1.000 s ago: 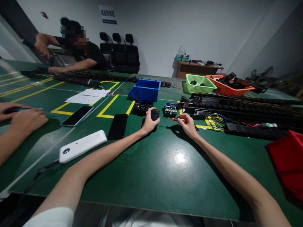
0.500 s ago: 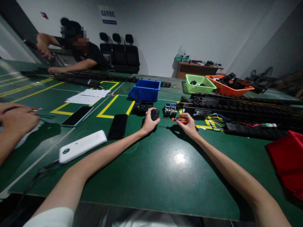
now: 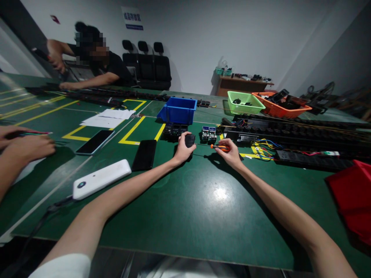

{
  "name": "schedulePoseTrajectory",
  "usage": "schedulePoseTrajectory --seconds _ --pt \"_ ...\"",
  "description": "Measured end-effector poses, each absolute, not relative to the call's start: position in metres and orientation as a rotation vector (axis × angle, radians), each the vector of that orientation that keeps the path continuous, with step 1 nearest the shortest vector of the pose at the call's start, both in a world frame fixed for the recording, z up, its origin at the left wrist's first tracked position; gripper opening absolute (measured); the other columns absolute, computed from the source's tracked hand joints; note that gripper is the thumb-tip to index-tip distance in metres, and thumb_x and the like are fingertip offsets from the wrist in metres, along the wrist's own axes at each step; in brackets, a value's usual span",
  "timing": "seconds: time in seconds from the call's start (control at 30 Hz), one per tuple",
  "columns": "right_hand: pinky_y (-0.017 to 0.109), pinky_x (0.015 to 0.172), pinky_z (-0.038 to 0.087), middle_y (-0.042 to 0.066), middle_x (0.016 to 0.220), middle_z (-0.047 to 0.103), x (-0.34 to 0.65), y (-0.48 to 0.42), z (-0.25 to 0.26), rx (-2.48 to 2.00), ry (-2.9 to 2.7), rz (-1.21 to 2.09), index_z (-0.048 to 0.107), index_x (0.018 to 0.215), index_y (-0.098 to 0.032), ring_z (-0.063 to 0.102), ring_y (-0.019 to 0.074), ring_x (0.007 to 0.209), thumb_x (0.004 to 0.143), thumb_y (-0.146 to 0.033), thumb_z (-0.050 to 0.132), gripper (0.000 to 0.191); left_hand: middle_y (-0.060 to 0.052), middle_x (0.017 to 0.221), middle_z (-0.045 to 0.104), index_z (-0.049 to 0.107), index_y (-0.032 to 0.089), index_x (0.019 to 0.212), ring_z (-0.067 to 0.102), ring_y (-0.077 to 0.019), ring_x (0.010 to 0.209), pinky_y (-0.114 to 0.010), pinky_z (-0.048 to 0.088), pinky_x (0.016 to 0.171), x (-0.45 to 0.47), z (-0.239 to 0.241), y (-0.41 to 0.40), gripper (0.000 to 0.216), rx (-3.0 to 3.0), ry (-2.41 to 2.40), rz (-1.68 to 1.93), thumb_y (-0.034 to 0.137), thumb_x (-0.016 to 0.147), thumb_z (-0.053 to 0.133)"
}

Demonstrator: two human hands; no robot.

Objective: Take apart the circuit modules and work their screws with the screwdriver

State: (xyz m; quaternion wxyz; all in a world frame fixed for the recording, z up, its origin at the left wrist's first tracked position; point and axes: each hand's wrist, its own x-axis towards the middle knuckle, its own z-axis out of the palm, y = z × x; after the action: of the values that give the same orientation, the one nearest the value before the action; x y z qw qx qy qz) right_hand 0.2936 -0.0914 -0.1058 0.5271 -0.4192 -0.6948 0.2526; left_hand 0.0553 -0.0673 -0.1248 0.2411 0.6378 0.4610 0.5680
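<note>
My left hand is closed around a small black box-shaped part, held just above the green table. In my right hand is an orange-and-black screwdriver, gripped by its handle. Its thin shaft points left, and the tip meets or nearly meets the black part; I cannot tell which. Beyond my hands sit two small circuit-board modules with blue tops. Several black parts stand together behind my left hand.
A blue bin stands behind the black parts. To the left lie a black phone, a white power bank and another phone. Long black assemblies with wires fill the right. A co-worker's hands are at far left.
My two hands, the black part and the screwdriver stay practically still. The nearby co-worker's hands at far left have shifted slightly right.
</note>
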Motion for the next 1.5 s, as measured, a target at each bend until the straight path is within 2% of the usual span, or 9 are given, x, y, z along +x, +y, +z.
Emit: schedulePoseTrajectory --seconds 0.13,0.33,0.43,0.63,0.73,0.87,1.13,1.33,1.5 --pt "0.033 0.079 0.053 0.004 0.093 0.065 0.2946 -0.0891 -0.1073 -1.012 -1.676 0.627 0.06 0.095 -0.021 0.064 0.018 0.084 0.074 -0.045 0.072 0.035 -0.005 0.113 0.05 0.048 0.026 0.119 0.051 -0.0191 0.102 -0.036 0.042 0.095 0.0552 -0.125 -0.067 0.054 1.745 1.253 1.545 0.017 0.069 0.066" --pt "0.028 0.062 0.048 0.0 0.07 0.06 0.2926 -0.0921 -0.1064 -1.117 -1.751 0.615 0.063 0.088 -0.019 0.056 0.0141 0.062 0.089 -0.05 0.05 0.034 -0.005 0.112 0.05 0.048 0.026 0.119 0.051 -0.0195 0.103 -0.036 0.041 0.096 0.0552 -0.1259 -0.0665 0.055 1.74 1.257 1.557 0.016 0.068 0.067" --pt "0.029 0.068 0.049 0.002 0.081 0.063 0.2921 -0.0945 -0.1048 -1.067 -1.722 0.571 0.061 0.095 -0.02 0.06 0.0161 0.073 0.084 -0.047 0.061 0.029 -0.005 0.113 0.049 0.048 0.026 0.119 0.051 -0.0197 0.104 -0.036 0.041 0.096 0.0552 -0.1257 -0.0669 0.055 1.737 1.254 1.557 0.016 0.068 0.067" --pt "0.032 0.077 0.052 0.003 0.093 0.063 0.2937 -0.0919 -0.1062 -1.0 -1.659 0.586 0.058 0.101 -0.022 0.063 0.0173 0.083 0.074 -0.042 0.073 0.037 -0.005 0.112 0.049 0.048 0.025 0.12 0.051 -0.0195 0.103 -0.036 0.041 0.096 0.0551 -0.1252 -0.0674 0.054 1.755 1.246 1.544 0.017 0.069 0.067" --pt "0.032 0.076 0.051 0.003 0.091 0.064 0.2936 -0.0908 -0.107 -1.031 -1.687 0.613 0.059 0.098 -0.021 0.063 0.0171 0.081 0.077 -0.043 0.07 0.032 -0.005 0.113 0.049 0.047 0.025 0.12 0.051 -0.0196 0.103 -0.036 0.041 0.095 0.0553 -0.1255 -0.0672 0.054 1.746 1.258 1.546 0.017 0.069 0.067" --pt "0.029 0.064 0.049 0.001 0.078 0.063 0.2919 -0.0926 -0.1059 -1.095 -1.718 0.646 0.061 0.093 -0.019 0.058 0.0138 0.064 0.086 -0.046 0.058 0.028 -0.005 0.113 0.049 0.048 0.026 0.12 0.052 -0.0199 0.103 -0.036 0.041 0.096 0.0555 -0.1254 -0.0675 0.055 1.729 1.259 1.549 0.017 0.069 0.067" --pt "0.032 0.075 0.053 0.004 0.09 0.063 0.2904 -0.0972 -0.1019 -1.004 -1.671 0.503 0.059 0.094 -0.02 0.063 0.017 0.08 0.076 -0.043 0.071 0.031 -0.005 0.113 0.049 0.046 0.024 0.12 0.051 -0.0188 0.104 -0.034 0.041 0.096 0.0554 -0.1249 -0.067 0.054 1.771 1.294 1.521 0.017 0.07 0.066" --pt "0.031 0.077 0.051 0.004 0.092 0.065 0.2916 -0.095 -0.1044 -1.009 -1.718 0.518 0.062 0.094 -0.02 0.064 0.0176 0.083 0.08 -0.041 0.068 0.026 -0.005 0.112 0.049 0.047 0.025 0.12 0.051 -0.0192 0.104 -0.035 0.041 0.096 0.0553 -0.1251 -0.0665 0.054 1.765 1.295 1.528 0.017 0.07 0.066" --pt "0.028 0.063 0.047 0.001 0.072 0.064 0.2913 -0.0941 -0.1069 -1.085 -1.809 0.554 0.066 0.087 -0.019 0.06 0.0147 0.064 0.089 -0.044 0.055 0.028 -0.005 0.112 0.049 0.046 0.025 0.12 0.051 -0.0195 0.104 -0.036 0.042 0.095 0.055 -0.1273 -0.065 0.054 1.749 1.286 1.542 0.019 0.071 0.066"
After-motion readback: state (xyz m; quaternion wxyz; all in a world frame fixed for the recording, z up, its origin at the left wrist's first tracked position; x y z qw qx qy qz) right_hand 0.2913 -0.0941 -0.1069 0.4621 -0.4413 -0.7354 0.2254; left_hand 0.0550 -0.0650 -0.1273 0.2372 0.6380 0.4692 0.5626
